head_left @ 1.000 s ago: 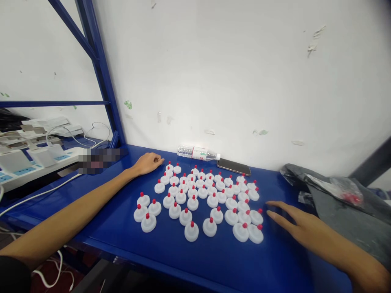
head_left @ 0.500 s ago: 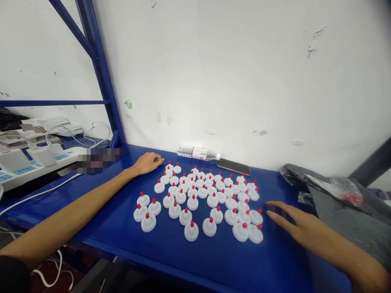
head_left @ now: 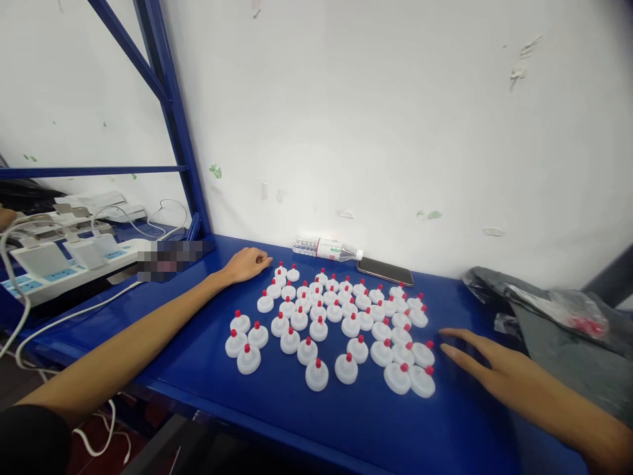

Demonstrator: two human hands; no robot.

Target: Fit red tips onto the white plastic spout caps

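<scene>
Many white round nozzle caps (head_left: 316, 375) with small red tips stand upright across the middle of the blue table, some touching and some apart. My left hand (head_left: 248, 265) rests on the table at the back left of the caps, its fingers curled in, with nothing visible in them. To the right of the group, my right hand (head_left: 482, 356) lies low over the table with thumb and forefinger apart. It holds nothing, and its fingertips are close to the rightmost caps but not touching them.
Behind the caps lie a clear plastic bottle (head_left: 329, 249) and a phone (head_left: 384, 271) along the wall. A grey plastic bag (head_left: 548, 336) is at right. Power strips (head_left: 79, 267) with plugs and cables stand at left, beside a blue frame post (head_left: 180, 125). Part of another hand (head_left: 6, 218) shows at the left edge.
The view has turned slightly left, so everything sits a little farther right. Another hand has come in at the left edge. My hands and the caps keep their places.
</scene>
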